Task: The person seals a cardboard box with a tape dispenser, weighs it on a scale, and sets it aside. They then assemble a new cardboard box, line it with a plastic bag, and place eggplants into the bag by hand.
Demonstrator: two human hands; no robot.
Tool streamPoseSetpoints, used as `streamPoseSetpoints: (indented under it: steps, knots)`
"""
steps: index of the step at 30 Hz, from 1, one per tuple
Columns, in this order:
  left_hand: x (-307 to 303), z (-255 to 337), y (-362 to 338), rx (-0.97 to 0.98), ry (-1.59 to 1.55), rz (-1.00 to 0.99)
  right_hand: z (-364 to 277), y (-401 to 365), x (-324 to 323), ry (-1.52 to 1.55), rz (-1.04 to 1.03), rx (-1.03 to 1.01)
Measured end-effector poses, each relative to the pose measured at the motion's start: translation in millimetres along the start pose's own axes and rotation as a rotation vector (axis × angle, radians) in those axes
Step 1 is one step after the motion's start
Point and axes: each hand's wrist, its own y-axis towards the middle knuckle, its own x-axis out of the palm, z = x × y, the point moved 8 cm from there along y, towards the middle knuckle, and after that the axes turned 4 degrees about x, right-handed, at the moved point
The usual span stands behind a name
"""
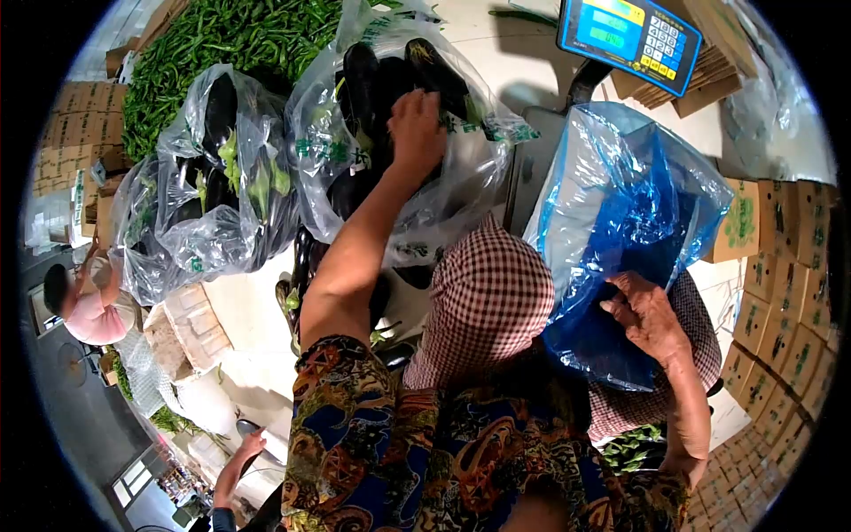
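My left hand [417,129] reaches into an open clear plastic bag [470,199] of dark eggplants. Its fingers are bent down around an eggplant [394,89], and their tips are partly hidden. Another eggplant [434,69] lies just above this hand. On the right, my right hand [643,315] has its fingers curled on the blue plastic bag [656,191], beside a checked cloth cover [700,328]. The blue bag is crumpled and leans near the scale. A second checked cover [492,293] sits between the two arms.
Bagged eggplants [222,124] stand at the left, below a heap of green peppers [213,44]. The scale display [629,40] is at the upper right. Stacked cartons [784,293] line the right side. One person [93,306] is at the far left; another person's hand [253,443] shows lower left.
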Motion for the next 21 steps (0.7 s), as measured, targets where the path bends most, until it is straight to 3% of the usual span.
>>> streamPoseSetpoints:
  steps: [2, 5, 6, 9, 10, 13, 15, 17, 18, 19, 21]
  knots:
    - [16.2, 29.9, 17.9, 0.189, -0.027, -0.011, 1.0, 5.4, 6.8, 0.013, -0.022, -0.002]
    - [55.6, 41.0, 30.9, 0.363, 0.221, -0.111, 7.4, 10.0, 15.2, -0.033, -0.006, -0.054]
    - [58.3, 44.2, 35.4, 0.404, 0.250, -0.077, 9.0, 9.6, 16.1, -0.070, 0.002, -0.064]
    - [67.5, 39.4, 44.2, 0.453, 0.205, -0.239, 9.9, 5.7, 17.5, -0.179, 0.012, -0.069]
    - [54.5, 39.7, 47.8, 0.456, 0.282, -0.158, 6.8, 4.8, 16.6, -0.199, 0.028, -0.081]
    - [1.8, 22.9, 50.9, 0.372, 0.164, -0.280, 3.9, 1.5, 13.0, -0.230, 0.047, -0.094]
    - [-57.5, 7.4, 46.6, 0.330, 0.063, -0.193, 1.8, 0.3, 11.9, -0.223, 0.039, -0.100]
    - [-90.8, -28.5, 39.1, 0.221, -0.468, -0.052, -1.5, 1.1, 10.7, -0.198, 0.027, -0.113]
    - [-119.9, -15.0, 38.7, 0.206, -0.235, -0.047, -4.2, 0.3, 8.3, -0.188, 0.046, -0.119]
    - [-135.7, -16.3, 38.8, 0.091, -0.194, 0.012, -3.4, -0.3, 8.2, -0.192, 0.050, -0.124]
    - [-172.1, -24.1, 28.2, -0.316, -0.276, -0.017, -0.9, -0.9, 8.1, -0.203, 0.056, -0.135]
